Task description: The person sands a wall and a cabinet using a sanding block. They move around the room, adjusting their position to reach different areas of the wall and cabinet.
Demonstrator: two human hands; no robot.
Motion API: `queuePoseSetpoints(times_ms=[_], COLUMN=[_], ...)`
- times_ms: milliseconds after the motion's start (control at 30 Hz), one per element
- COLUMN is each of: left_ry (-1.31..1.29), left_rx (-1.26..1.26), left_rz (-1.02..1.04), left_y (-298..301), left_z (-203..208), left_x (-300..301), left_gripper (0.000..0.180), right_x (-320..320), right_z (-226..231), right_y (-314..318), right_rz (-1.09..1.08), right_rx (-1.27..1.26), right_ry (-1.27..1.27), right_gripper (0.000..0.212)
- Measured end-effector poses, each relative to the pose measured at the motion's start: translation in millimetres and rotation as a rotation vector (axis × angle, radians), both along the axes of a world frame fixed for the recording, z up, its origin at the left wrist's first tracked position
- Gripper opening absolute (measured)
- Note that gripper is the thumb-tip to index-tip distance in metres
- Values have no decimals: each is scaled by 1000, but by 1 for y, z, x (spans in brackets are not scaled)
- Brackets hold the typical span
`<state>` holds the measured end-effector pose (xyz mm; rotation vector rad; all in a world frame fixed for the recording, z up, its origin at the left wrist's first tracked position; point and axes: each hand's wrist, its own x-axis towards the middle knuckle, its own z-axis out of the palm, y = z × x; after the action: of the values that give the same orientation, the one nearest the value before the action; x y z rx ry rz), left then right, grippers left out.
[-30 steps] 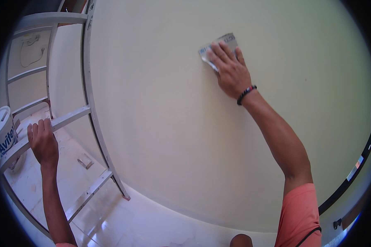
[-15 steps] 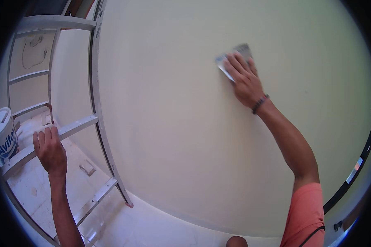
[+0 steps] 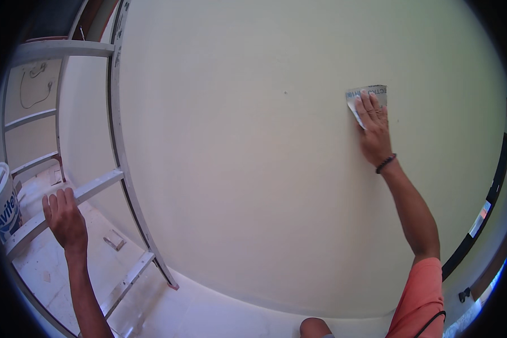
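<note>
Well to the right of the ladder [image 3: 116,112], the right hand [image 3: 374,132] lies against a pale wall [image 3: 253,186], its fingers straight, close together and flat over a grey sheet [image 3: 352,93]. The hand covers much of the sheet; its upper edge and a bent left edge show. The underside is hidden, and so is the thumb, so I cannot tell whether it pinches the sheet.

The left hand [image 3: 66,222] has its fingers bent over a rung [image 3: 100,186] of the ladder; its thumb and grip on the underside are hard to make out. The ladder runs out of view above, and its left side fades into the dark rim.

Left of that hand, partly behind the ladder, stands a white bucket [image 3: 4,188], its lower part hidden. Through the ladder show a small block [image 3: 114,240] on the floor, too unclear to name, and a cable [image 3: 22,93]. A knee [image 3: 314,328], right of the ladder's foot, is cut off below.
</note>
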<state>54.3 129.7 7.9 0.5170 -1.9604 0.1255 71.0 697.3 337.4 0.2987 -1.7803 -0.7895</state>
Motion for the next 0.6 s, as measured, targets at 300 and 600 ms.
queuePoseSetpoints(times_ms=[300,600], left_ry=[38,64], left_rx=[-45,-40], left_rz=[-5,-5], left_y=[-8,-3], left_z=[-1,2], left_x=[8,10], left_gripper=[15,13], right_x=[-43,-89], right_z=[-88,-35], right_y=[-63,-130], right_rz=[21,82], right_rx=[294,215], right_ry=[-430,-210], right_gripper=[62,53])
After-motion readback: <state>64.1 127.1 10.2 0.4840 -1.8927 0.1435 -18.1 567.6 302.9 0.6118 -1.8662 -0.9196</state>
